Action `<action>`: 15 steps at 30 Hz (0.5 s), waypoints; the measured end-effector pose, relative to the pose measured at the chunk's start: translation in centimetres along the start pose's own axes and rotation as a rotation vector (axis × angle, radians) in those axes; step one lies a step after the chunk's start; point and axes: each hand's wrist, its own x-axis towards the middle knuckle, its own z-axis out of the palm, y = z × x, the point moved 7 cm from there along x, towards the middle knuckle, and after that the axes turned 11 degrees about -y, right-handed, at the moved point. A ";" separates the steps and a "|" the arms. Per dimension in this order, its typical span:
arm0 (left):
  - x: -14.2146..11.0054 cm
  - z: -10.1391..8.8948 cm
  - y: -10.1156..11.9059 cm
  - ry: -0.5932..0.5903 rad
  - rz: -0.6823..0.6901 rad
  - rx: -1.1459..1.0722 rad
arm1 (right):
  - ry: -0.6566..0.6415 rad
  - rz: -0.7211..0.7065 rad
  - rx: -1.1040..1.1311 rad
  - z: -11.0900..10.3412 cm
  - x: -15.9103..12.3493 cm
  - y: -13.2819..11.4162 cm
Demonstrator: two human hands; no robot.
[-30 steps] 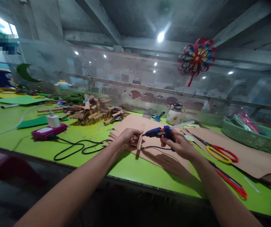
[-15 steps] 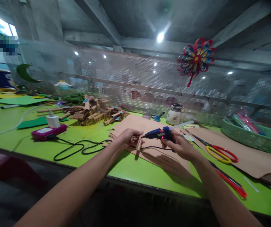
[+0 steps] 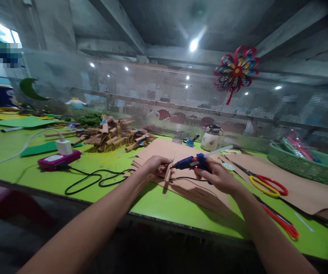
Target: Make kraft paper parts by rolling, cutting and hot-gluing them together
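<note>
Between the fingers of my left hand (image 3: 156, 166) is a narrow brown paper roll (image 3: 168, 173), held tilted above a stack of brown paper sheets (image 3: 186, 152). My right hand (image 3: 218, 174) grips a blue hot glue gun (image 3: 192, 163) with a small red light lit. Its nozzle points left and meets, or nearly meets, the upper part of the roll; I cannot tell which. A whitish glue stick (image 3: 218, 150) juts out of the gun's back end. The black cord (image 3: 95, 177) runs left across the green table. My left fingertips are partly hidden behind the roll.
Scissors with red and yellow handles (image 3: 269, 185) and a second red-handled tool (image 3: 280, 220) lie to the right. A green basket (image 3: 306, 163) stands beyond. Left are a purple power strip (image 3: 59, 160) and piled paper rolls (image 3: 109, 137). A white jar (image 3: 210, 140) stands behind the stack.
Both hands stay almost in place. The glue gun has shifted very slightly to the left against the roll.
</note>
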 end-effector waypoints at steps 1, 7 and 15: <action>0.0 0.0 0.0 -0.003 0.001 -0.003 | -0.002 0.000 -0.003 0.0 0.0 0.0; 0.4 0.0 -0.1 -0.035 0.040 -0.028 | 0.032 0.002 -0.038 -0.3 0.1 0.3; -0.2 0.1 -0.2 0.015 -0.036 -0.012 | -0.010 0.018 -0.006 0.0 0.0 0.1</action>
